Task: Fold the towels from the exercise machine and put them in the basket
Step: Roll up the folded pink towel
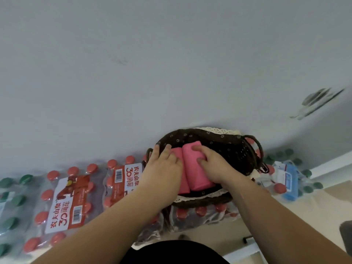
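Observation:
A dark brown wicker basket (247,159) with a flowered brown lining and lace trim stands on packs of bottled water against the wall. Two folded pink towels lie inside it side by side: the left towel (183,180) and the right towel (194,166). My left hand (162,168) lies flat on the left towel, its fingertips reaching the basket's lining. My right hand (213,166) presses on the right towel with curled fingers over its top and side. Both hands cover much of the towels.
Shrink-wrapped packs of red-capped bottles (64,202) and green-capped bottles (11,206) stretch to the left along the grey wall (171,73). More green-capped bottles and a blue pack (290,181) sit to the right. Pale floor (323,206) shows at lower right.

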